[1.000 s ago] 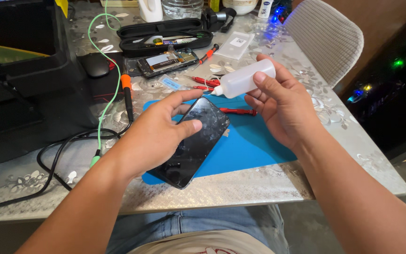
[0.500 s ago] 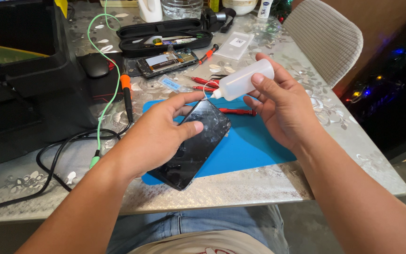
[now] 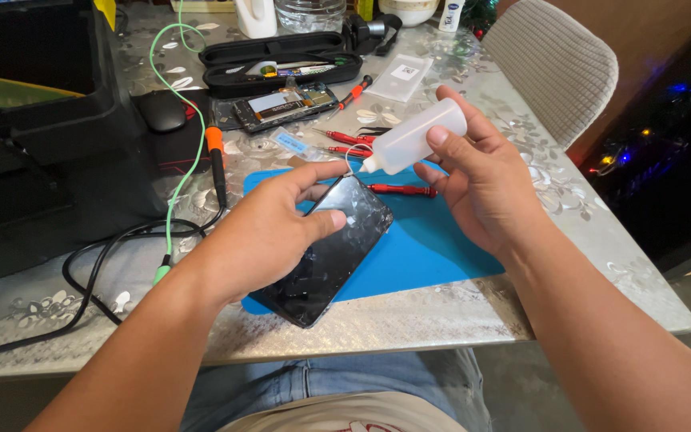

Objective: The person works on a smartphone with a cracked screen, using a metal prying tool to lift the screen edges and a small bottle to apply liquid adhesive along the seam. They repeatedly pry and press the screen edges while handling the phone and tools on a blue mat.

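Here's the left hand [image 3: 269, 232], clamped around a black smartphone [image 3: 329, 252] with a badly cracked screen, thumb pressed on the glass and the phone tilted up off the blue work mat [image 3: 433, 240]. The phone's near end overhangs the mat's near edge, close to the edge of the table [image 3: 441, 312].

Over on the right, the right hand [image 3: 481, 188] grips a small translucent squeeze bottle [image 3: 413, 140], fingers closed round its body, the nozzle pointing left and slightly down, just above the phone's far corner. No drop is visible at the tip.

Now, the risks. That thumb sits right on fractured glass; press harder and a sliver could cut it, or the cracks could spread. Squeeze the bottle too firmly and liquid may flood past the edge, run over the mat and reach the red screwdrivers [image 3: 401, 190] lying just beyond. With the phone held in one hand and angled, wet glass could turn slick and let it slide towards the table edge and the lap below.

Farther off sit an opened phone body [image 3: 285, 106] and a black tool case [image 3: 281, 60], well apart from the nozzle. A green cable [image 3: 181, 160] trails down the left side, clear of both hands.
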